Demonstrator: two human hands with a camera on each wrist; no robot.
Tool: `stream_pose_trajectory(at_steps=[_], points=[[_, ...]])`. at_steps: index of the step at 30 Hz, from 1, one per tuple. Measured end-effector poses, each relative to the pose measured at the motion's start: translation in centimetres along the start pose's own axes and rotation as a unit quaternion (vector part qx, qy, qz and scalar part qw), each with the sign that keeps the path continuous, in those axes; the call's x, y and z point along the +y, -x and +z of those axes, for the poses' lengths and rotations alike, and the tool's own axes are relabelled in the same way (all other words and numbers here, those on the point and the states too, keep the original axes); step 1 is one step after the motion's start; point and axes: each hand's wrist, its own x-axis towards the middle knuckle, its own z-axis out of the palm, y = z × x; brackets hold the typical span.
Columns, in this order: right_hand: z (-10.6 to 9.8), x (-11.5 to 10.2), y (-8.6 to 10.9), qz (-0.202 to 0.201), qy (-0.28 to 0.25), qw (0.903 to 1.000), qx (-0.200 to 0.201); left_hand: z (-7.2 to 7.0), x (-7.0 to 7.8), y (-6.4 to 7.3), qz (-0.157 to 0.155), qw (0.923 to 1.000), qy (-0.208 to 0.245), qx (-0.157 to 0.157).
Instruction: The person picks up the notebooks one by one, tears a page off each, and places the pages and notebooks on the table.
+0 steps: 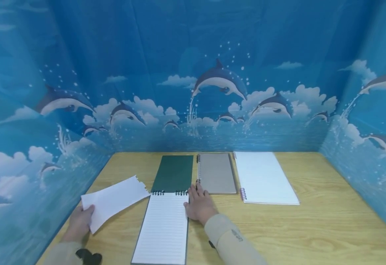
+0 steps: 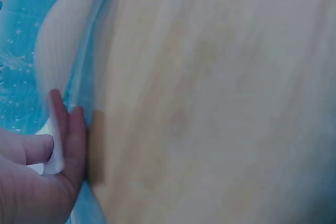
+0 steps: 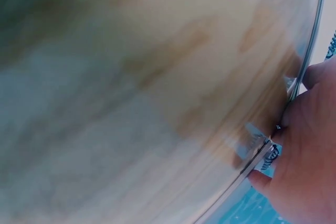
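A person's left hand [image 1: 78, 221] pinches a loose white sheet [image 1: 115, 200] between thumb and fingers at its near left end, lifting it at a slant over the left side of a wood-grain table [image 1: 328, 224]. The sheet's ragged right end reaches close to the black coils [image 1: 158, 193] of an open notebook [image 1: 163, 230]; whether the two touch cannot be told. The notebook lies with its lined page on the near side and its dark green cover [image 1: 174, 173] folded out on the far side. The right hand [image 1: 201, 206] grips nothing, its fingers extended as it rests along the page's right edge by the coils, fingertips beside the near left corner of a grey notebook [image 1: 216, 173]. Farther right lies a white lined notebook [image 1: 264, 178], coils along its left edge. Behind the table hangs a blue backdrop [image 1: 179, 40] printed with leaping dolphins [image 1: 220, 79] and clouds.
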Motion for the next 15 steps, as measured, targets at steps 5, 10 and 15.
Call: stream_pose_trajectory(at_steps=[5, 10, 15], points=[[-0.1, 0.2, -0.1, 0.007, -0.002, 1.0000, 0.003, -0.1, 0.6, 0.6, 0.040, 0.9981, 0.046, -0.007], [0.1, -0.1, -0.1, 0.001, -0.013, 0.9999, -0.002, -1.9, 1.6, 1.8, 0.061, 0.9964, 0.041, 0.042], [0.2, -0.3, -0.1, 0.002, -0.010, 0.9999, 0.001, -3.9, 3.5, 3.7, 0.121, 0.9889, 0.023, 0.083]])
